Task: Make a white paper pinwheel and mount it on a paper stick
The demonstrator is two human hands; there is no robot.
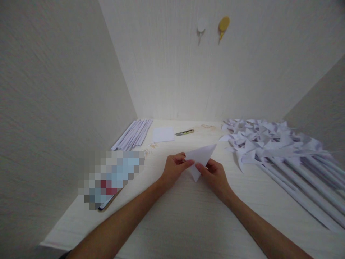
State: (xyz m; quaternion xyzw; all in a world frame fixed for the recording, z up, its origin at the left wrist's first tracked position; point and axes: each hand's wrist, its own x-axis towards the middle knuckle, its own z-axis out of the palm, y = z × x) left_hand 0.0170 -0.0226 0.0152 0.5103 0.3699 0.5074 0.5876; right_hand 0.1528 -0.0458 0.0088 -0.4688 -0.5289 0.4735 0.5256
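Observation:
A white sheet of paper (201, 154), with pointed corners, is held above the middle of the table between both hands. My left hand (176, 167) pinches its left side, thumb on the near face. On the right, my right hand (214, 176) grips the lower right edge, its thumb on the face and its fingers partly behind the paper. Beyond the hands lies a pair of small thread snips (184, 132). Left of the snips rests a stack of white square paper (163, 134).
Rolled paper sticks (133, 135) lie at the back left. Many paper pinwheels (258, 138) on paper sticks are heaped at right. A blurred-out flat object (115, 180) sits at left. Small scraps (208, 127) dot the table. White and yellow hooks (224, 24) are on the wall.

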